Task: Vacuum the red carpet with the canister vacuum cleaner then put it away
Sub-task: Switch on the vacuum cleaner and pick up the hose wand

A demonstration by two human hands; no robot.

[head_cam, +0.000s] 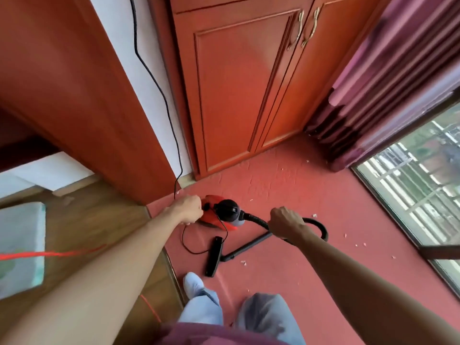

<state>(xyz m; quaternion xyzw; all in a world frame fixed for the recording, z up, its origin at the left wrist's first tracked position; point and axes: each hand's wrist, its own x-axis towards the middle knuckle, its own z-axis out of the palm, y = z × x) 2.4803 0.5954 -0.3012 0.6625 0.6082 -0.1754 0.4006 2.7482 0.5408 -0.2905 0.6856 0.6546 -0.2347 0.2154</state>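
The vacuum cleaner (219, 212) sits on the red carpet (298, 190) close to its edge, where it meets the wooden floor (87, 227), in front of the wooden cabinet (244, 90). It is a small canister with a bright red body and a rounded black top. A black hose (321, 226) leaves its front, arcs to the right, and joins a black tube (246, 247) that runs back to a long, flat black floor nozzle (214, 256) lying on the carpet near a white shoe (193, 282). The right hand (286, 222) is clenched around the hose where it meets the tube. The left hand (190, 210) is closed into a fist against the rear of the canister, apparently around the power cord (159, 95), though blur makes that unclear. The cord runs down the white wall to this hand and loops on the carpet below it. Small pale scraps (315, 215) dot the carpet toward the window (423, 185) and purple curtain (385, 83).
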